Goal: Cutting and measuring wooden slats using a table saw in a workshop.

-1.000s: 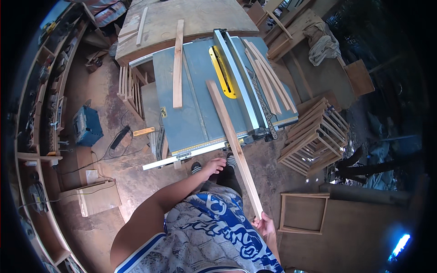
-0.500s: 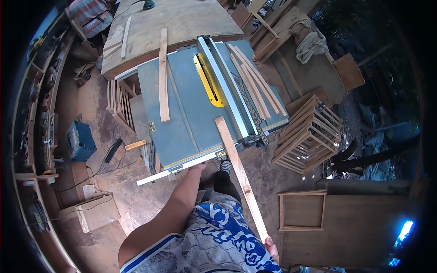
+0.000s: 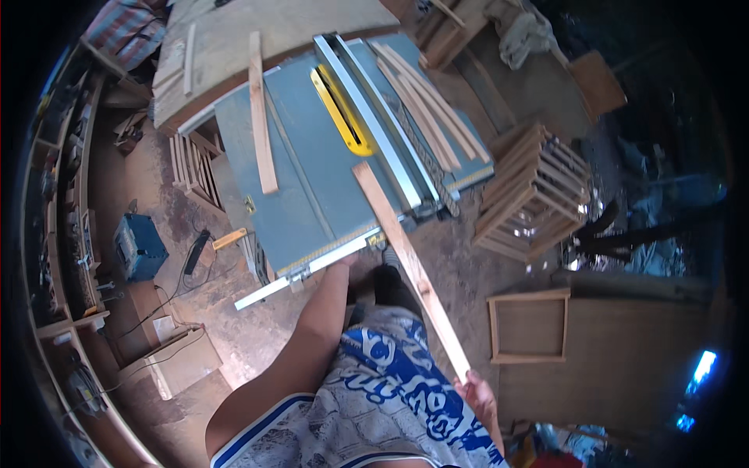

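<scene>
My right hand (image 3: 479, 398) grips the near end of a long wooden strip (image 3: 422, 285), thumb on top. The strip slants away from me over the front edge of a grey table saw (image 3: 300, 168), its far end resting on the top just short of the yellow blade insert (image 3: 341, 111). To the strip's right runs the silver rip fence (image 3: 374, 129). My left hand (image 3: 353, 260) is at the saw's front rail (image 3: 312, 269); its fingers are hidden beneath the rail. Another wooden strip (image 3: 263, 117) lies on the left of the saw top.
Several thin strips (image 3: 425, 105) lie right of the fence. A wooden workbench (image 3: 257, 23) stands behind the saw. Stacked wooden frames (image 3: 534, 191) stand at the right, with a single frame (image 3: 530, 295) nearer. Left on the floor are a blue toolbox (image 3: 141, 246) and cables (image 3: 168, 296).
The strip has slid a little farther onto the saw top, toward the blade insert. My right hand has come forward with it and shows more fully. The whole view has shifted slightly.
</scene>
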`<move>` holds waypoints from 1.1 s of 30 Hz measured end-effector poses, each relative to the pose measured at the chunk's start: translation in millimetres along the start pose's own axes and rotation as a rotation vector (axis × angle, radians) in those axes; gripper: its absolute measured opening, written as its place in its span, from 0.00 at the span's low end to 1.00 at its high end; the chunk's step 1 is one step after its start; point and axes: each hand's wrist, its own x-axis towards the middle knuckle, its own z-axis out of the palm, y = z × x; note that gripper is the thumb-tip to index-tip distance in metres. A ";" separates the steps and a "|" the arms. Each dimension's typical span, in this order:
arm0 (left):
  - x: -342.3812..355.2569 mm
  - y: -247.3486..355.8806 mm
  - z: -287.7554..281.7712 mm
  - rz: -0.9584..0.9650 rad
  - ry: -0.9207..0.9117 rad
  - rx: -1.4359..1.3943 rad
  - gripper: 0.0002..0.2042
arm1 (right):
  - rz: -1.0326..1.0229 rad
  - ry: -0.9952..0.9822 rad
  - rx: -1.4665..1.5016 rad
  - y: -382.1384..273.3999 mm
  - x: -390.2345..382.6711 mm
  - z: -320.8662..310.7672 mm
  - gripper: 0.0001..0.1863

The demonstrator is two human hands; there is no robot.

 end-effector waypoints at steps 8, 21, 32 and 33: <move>4.0 14.8 -4.7 -0.039 0.103 0.081 0.23 | -0.064 0.050 -0.110 -19.8 2.9 12.1 0.17; 3.6 11.1 -15.6 -0.042 0.045 0.022 0.24 | -0.089 0.020 -0.080 -14.9 -5.2 13.9 0.18; 0.2 11.4 -14.5 -0.008 -0.025 -0.069 0.24 | -0.105 0.051 -0.086 -14.0 -8.9 18.8 0.16; -1.3 10.6 -14.6 0.007 -0.035 -0.079 0.23 | -0.107 0.041 -0.101 -12.8 -7.4 15.3 0.16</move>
